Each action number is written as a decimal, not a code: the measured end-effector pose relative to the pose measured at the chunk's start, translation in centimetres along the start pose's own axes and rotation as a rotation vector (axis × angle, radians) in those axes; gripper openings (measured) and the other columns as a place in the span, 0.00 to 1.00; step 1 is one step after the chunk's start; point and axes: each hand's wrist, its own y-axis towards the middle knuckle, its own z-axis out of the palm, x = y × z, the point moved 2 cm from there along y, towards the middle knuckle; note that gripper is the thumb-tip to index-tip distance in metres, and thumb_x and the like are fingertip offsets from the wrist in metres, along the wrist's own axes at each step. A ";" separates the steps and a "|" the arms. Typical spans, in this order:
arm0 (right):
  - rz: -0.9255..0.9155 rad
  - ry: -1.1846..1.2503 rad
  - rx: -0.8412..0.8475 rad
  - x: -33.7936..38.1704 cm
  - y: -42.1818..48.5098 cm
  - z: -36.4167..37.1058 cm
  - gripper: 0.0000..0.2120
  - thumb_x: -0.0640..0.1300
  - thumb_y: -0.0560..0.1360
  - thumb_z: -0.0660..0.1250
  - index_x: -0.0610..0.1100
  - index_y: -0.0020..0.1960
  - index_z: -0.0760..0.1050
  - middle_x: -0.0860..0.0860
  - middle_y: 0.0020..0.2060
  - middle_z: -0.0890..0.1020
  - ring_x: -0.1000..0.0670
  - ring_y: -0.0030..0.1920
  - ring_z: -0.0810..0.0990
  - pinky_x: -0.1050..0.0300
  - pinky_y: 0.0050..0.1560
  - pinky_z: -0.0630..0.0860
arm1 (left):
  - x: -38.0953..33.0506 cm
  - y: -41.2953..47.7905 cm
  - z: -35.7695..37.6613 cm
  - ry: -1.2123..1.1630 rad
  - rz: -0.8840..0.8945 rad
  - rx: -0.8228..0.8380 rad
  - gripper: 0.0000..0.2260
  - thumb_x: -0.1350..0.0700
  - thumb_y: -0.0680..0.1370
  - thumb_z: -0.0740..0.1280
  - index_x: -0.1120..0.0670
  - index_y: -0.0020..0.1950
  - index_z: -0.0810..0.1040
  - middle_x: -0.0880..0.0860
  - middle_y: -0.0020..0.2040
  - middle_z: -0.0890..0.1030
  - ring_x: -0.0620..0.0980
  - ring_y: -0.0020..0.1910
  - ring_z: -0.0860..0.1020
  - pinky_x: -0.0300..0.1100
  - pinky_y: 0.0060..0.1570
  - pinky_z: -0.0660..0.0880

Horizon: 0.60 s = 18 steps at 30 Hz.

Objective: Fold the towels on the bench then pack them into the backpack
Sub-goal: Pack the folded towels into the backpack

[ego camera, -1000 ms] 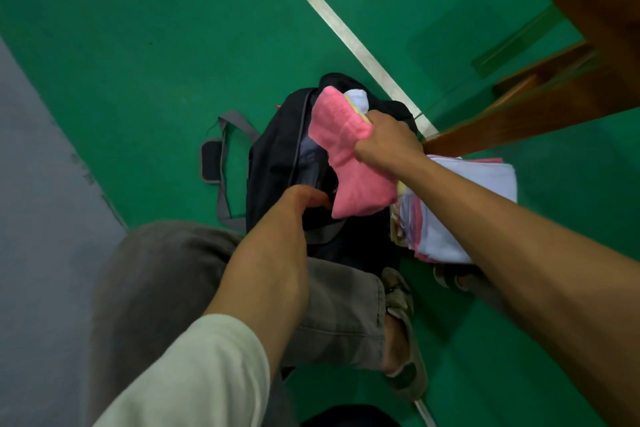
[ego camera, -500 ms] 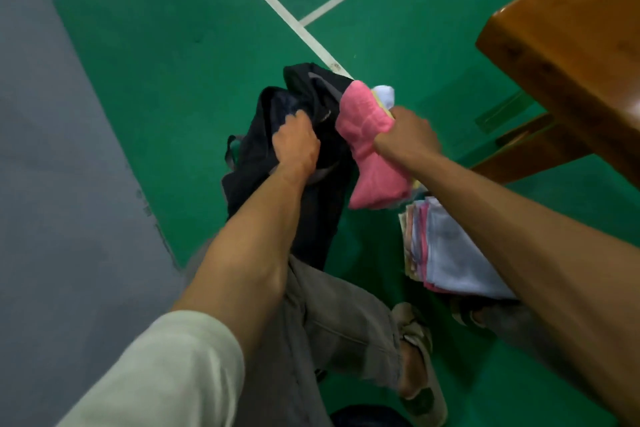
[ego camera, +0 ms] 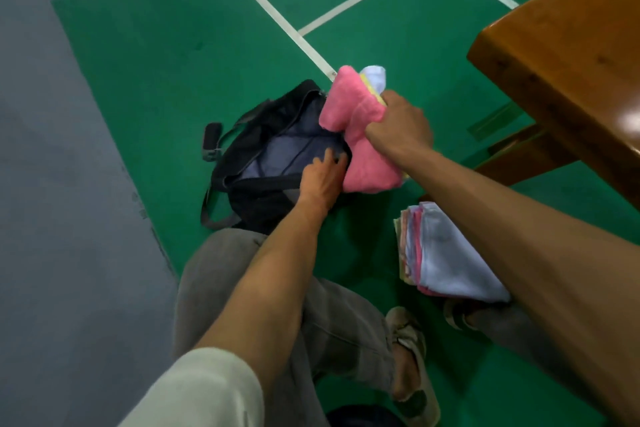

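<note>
Both hands are at the mouth of the black fabric backpack [ego camera: 277, 156], which lies on its side on the green court floor [ego camera: 173, 80]; the left hand [ego camera: 320, 180] curls its fingers over the near lip of the opening, seemingly to hold it wide for packing; the right hand [ego camera: 398, 121] clenches a bundle of folded towels [ego camera: 360, 128], pink on the outside with yellow and pale blue layers showing at the far end, poised just above and beside the opening; squeezing the bundle tight likely keeps the folds together and narrows it for the gap.

A second stack of folded towels [ego camera: 446, 253], pale blue on top with pink and cream edges, waits on the floor near the person's right foot, well apart from the bag; the brown wooden bench [ego camera: 554, 55] stands at the right, and the part of its seat in view carries no towels, so folding looks finished and packing is under way.

Hidden or unclear: the right forearm covers the stack's far side; the bag's interior shows only a bluish lining, and whether anything already lies inside cannot be told; the bench runs out of view at the right.
</note>
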 end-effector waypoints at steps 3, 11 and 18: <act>-0.002 -0.058 0.007 -1.1 0.4 0.8 0.20 0.44 0.68 0.62 0.50 0.60 0.72 0.49 0.45 0.77 0.41 0.44 0.76 0.53 0.41 0.69 | -2.6 -1.1 2.0 -0.017 0.062 0.072 0.21 0.60 0.84 0.56 0.56 0.78 0.63 0.62 0.76 0.62 0.64 0.62 0.74 0.53 0.48 0.75; -0.026 -0.143 0.034 -1.7 1.5 1.5 0.21 0.43 0.70 0.63 0.50 0.62 0.73 0.49 0.44 0.76 0.41 0.43 0.75 0.55 0.39 0.66 | -8.1 -4.5 5.7 -0.175 0.085 0.173 0.20 0.57 0.73 0.73 0.54 0.65 0.78 0.59 0.60 0.78 0.59 0.51 0.79 0.48 0.39 0.74; -0.071 -0.043 0.118 0.0 0.9 4.0 0.16 0.49 0.64 0.60 0.51 0.51 0.70 0.50 0.43 0.77 0.42 0.42 0.76 0.55 0.39 0.67 | -11.1 -5.2 5.7 -0.328 0.034 0.235 0.25 0.60 0.70 0.74 0.54 0.67 0.77 0.57 0.49 0.83 0.56 0.41 0.81 0.47 0.35 0.77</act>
